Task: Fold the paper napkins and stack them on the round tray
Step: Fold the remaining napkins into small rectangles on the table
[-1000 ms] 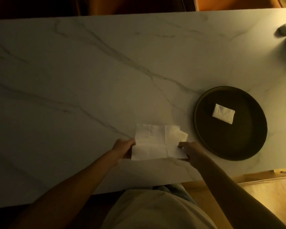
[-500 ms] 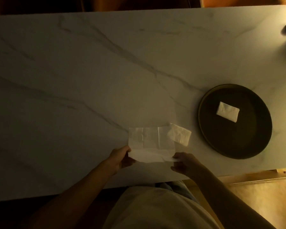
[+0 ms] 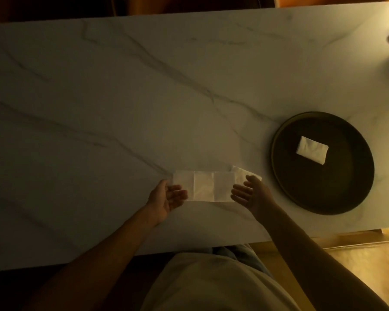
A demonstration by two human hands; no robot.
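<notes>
left hand (image 3: 166, 197) palm-up, right hand (image 3: 253, 194) palm-up

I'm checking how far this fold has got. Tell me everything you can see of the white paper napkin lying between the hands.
The white paper napkin lies flat on the marble-look table as a long strip, crossed by crease lines that split it into panels. It looks thin and soft. Its right end sits askew, poking past the strip's far edge. The left hand overlaps its left end, the right hand its right end, both with open fingers; contact is unclear. It lies apart from the dark round tray.
</notes>
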